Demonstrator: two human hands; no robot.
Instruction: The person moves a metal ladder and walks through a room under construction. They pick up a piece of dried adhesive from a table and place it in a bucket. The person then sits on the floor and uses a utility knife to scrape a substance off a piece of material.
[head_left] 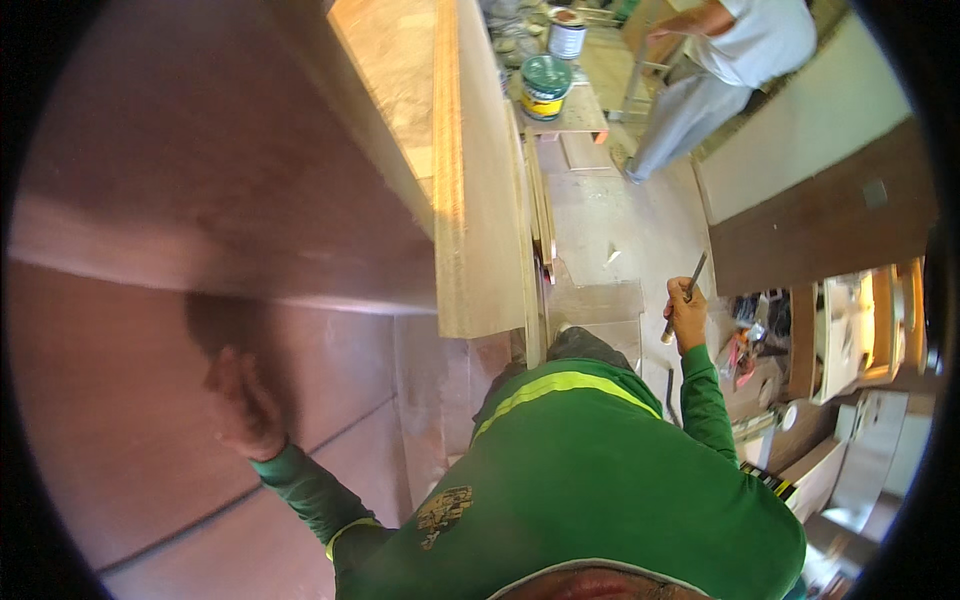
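Note:
My left hand (245, 405) is raised beside a large brown wood panel (120, 340), its fingers stretched out and somewhat blurred. It holds nothing, and whether it touches the panel I cannot tell. A shadow falls on the panel just above the fingers. Out to the right, my right hand (687, 318) is closed round a slim stick-like tool (698, 272). The tool has a dark upper end and a paler lower tip; its exact kind does not show. Between my hands stands an upright board (480, 250) with a pale layered edge, close in front of my body.
Ahead, a green bucket (546, 88) and a white can (567, 35) stand on a low wooden platform. A co-worker in grey trousers (680, 110) stands beyond them. Thin boards (540, 200) lean along the upright board. Wooden cabinet parts (850, 340) and clutter lie at right.

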